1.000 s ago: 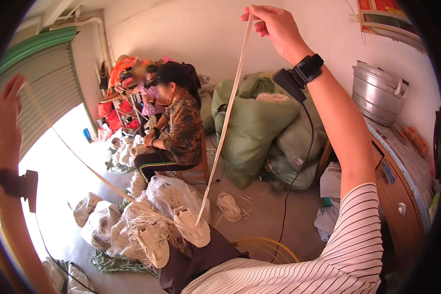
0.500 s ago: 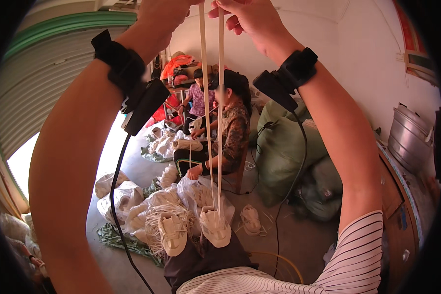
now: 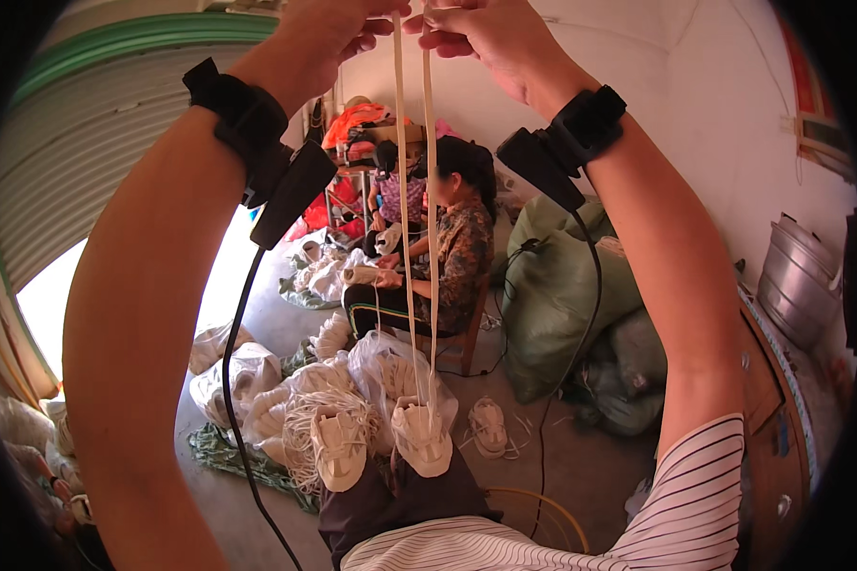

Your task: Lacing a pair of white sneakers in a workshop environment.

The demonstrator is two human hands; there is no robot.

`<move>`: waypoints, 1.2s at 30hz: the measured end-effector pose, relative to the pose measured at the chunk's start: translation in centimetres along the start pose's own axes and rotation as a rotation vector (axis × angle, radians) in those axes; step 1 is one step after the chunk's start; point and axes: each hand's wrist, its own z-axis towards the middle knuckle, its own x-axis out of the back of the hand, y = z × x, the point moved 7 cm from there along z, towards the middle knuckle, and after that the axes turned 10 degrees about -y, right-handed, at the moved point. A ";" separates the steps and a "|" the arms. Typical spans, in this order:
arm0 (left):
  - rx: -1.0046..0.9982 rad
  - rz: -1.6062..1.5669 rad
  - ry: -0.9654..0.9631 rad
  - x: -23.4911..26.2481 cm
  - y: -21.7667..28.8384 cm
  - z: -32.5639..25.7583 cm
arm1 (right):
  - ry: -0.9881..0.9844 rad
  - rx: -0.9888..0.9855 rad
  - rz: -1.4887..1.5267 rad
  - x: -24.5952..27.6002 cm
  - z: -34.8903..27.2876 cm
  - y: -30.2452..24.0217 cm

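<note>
Here, shoe [image 3: 423, 447] beside bag [image 3: 373, 373] (pale contents)

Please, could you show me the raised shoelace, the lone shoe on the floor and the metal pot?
Raised shoelace [image 3: 432, 219], head view: middle of right strand.
Lone shoe [image 3: 488, 428], head view: its upper.
Metal pot [image 3: 796, 274], head view: side wall.

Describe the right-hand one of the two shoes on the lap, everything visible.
The shoe is off-white, with a rounded toe and paler sole edge; its material is unclear. It rests upright on the dark trousers, toe toward the wearer, beside a similar shoe. Two flat, pale strands of lace rise from its upper to the raised left hand and right hand. Its far end meets clear plastic in view; contact is unclear.
</note>
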 end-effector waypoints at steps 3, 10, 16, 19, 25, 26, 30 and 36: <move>0.005 -0.017 -0.050 -0.8 0.4 0.1 | 0.030 -0.006 -0.064 0.8 0.0 -0.1; 0.038 -0.046 -0.099 -2.2 1.2 -0.3 | 0.121 -0.076 -0.059 1.0 -1.0 -0.4; -0.028 -0.170 -0.325 -4.0 1.4 0.7 | 0.168 -0.055 0.018 2.6 0.1 1.5; -0.102 -0.046 -0.297 -3.7 1.4 1.5 | 0.179 -0.022 0.067 3.4 0.1 1.5; -0.061 -0.003 -0.275 -3.0 1.1 2.3 | 0.187 0.011 0.060 3.2 -1.4 -0.9; -0.064 -0.003 -0.279 -3.1 1.1 2.5 | 0.191 0.013 0.058 3.5 -0.9 -0.5; -0.070 -0.006 -0.269 -3.8 1.4 2.3 | 0.218 0.084 0.098 4.3 0.0 -0.1; -0.074 0.010 -0.238 -4.4 2.3 1.9 | 0.180 -0.001 0.055 4.4 -0.5 -0.5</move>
